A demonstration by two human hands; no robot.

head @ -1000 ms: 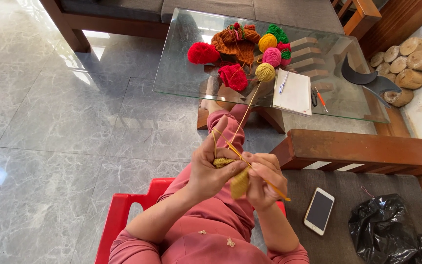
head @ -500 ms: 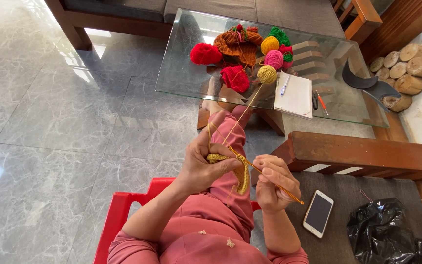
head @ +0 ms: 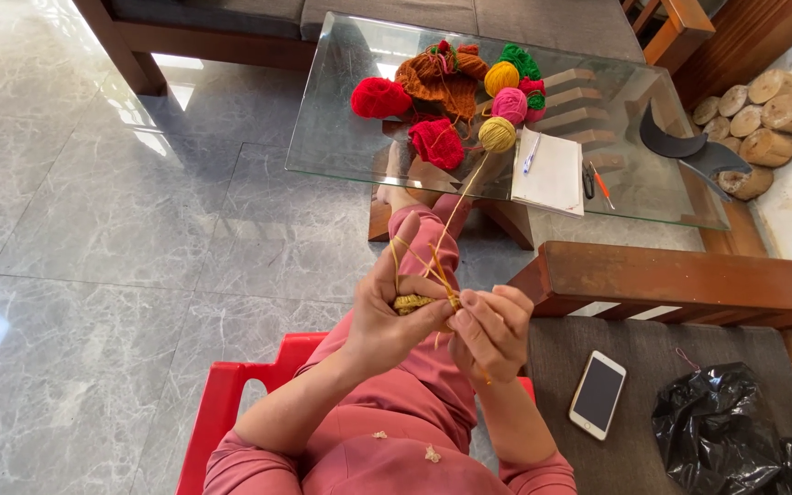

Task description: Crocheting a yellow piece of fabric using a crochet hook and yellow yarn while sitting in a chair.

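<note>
Head view shows your mustard crochet piece (head: 414,303) at centre, pinched by your left hand (head: 387,312), whose raised finger tensions the yarn strand (head: 456,220) running to the mustard ball (head: 497,134) at one o'clock. Your right hand (head: 490,332) is closed, probably around a hook, mostly hidden.

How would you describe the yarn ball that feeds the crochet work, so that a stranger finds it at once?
Look at the glass table and its cluster of yarn. The mustard yarn ball sits at the near edge, beside the white notepad. Alone among them, it has a strand running down to the left hand.
</note>
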